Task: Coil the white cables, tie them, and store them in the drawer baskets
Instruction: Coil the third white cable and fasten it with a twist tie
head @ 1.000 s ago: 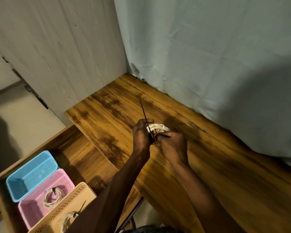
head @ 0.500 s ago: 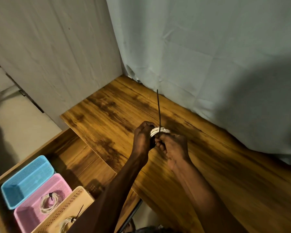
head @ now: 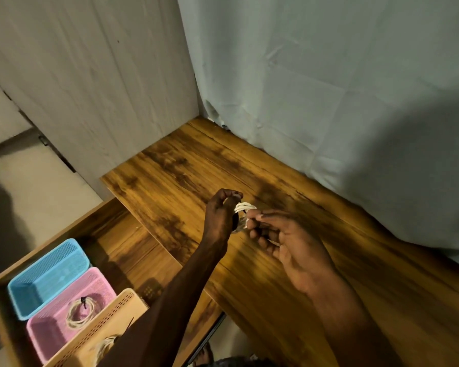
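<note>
A small coil of white cable (head: 244, 207) hangs above the wooden desk top (head: 289, 274), held between both hands. My left hand (head: 220, 213) grips its left side, thumb and forefinger pinched above it. My right hand (head: 284, 242) pinches its right side, palm turned up. A dark tie shows at the coil between the fingers; its free end is hidden. In the open drawer at lower left stand a blue basket (head: 48, 276), a pink basket (head: 64, 327) with a tied coil (head: 81, 312) in it, and a beige basket (head: 112, 327) with another coil (head: 105, 348).
A pale curtain (head: 329, 102) hangs behind the desk on the right. A light wall panel (head: 90, 75) closes the left. The drawer's wooden rim (head: 64, 229) juts out below the desk's left edge, with floor beyond it.
The long black tie end that stood upright above the coil is no longer visible. My right hand has turned palm up and dropped back. The view has shifted slightly.
</note>
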